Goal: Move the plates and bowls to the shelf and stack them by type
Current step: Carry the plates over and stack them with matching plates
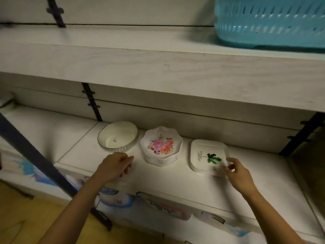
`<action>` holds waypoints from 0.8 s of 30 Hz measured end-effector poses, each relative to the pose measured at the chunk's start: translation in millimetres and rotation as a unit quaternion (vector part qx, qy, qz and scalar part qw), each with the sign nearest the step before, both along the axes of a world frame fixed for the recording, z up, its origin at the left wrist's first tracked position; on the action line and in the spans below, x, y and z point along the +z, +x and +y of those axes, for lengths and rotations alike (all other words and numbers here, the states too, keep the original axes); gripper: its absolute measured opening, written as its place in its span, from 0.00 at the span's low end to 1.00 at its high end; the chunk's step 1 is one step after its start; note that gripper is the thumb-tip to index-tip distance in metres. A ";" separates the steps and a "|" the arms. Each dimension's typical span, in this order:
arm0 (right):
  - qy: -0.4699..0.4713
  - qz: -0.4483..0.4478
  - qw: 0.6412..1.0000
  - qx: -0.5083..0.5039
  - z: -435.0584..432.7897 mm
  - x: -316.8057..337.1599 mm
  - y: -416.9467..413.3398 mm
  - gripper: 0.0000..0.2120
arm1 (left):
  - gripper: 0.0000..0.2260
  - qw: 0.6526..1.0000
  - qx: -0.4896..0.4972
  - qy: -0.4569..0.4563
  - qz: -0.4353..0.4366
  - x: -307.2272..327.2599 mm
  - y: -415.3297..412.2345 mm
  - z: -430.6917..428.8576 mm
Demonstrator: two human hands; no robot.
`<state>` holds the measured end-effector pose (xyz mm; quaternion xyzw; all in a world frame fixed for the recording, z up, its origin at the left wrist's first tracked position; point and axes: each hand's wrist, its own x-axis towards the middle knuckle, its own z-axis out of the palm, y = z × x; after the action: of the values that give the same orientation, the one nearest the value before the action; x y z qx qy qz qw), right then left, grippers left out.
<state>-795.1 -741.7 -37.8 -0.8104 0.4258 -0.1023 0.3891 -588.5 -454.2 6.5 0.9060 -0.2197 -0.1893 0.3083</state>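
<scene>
Three groups of dishes stand in a row on the white lower shelf [175, 184]. At the left is a round cream bowl [117, 136] with a dark rim. In the middle sits a stack of several scalloped flower plates [161, 146]. At the right is a stack of square white plates [208, 155] with a green leaf print. My left hand [117, 164] hovers just in front of the bowl, fingers curled, holding nothing. My right hand [236, 170] is at the front right corner of the square stack, fingertips at the top plate's edge.
A thick wooden upper shelf [158, 71] overhangs the dishes, with a turquoise plastic basket [269, 22] on it at the right. Black metal uprights [92, 103] stand behind, and a dark diagonal bar [35, 155] crosses at the left. Printed packages [158, 206] line the shelf front.
</scene>
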 end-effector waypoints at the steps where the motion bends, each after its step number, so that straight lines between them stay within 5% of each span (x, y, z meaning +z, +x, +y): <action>1: -0.012 -0.004 0.999 0.030 3.1 2.4 1.1 0.17 | 0.15 1.000 0.008 0.010 -0.008 -1.3 -3.0 4.3; 9: -0.082 -0.028 0.969 0.233 52.7 19.5 43.2 0.05 | 0.15 0.996 0.070 0.015 -0.061 -4.9 -24.3 63.1; 24: -0.145 -0.039 0.910 0.386 222.5 48.2 148.7 0.11 | 0.11 0.969 0.157 0.059 -0.183 -1.4 19.8 218.3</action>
<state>-646.4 -519.2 10.4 -0.9544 0.0441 -0.0364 0.2928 -568.7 -235.9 5.1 0.9650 -0.1163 0.0179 0.2345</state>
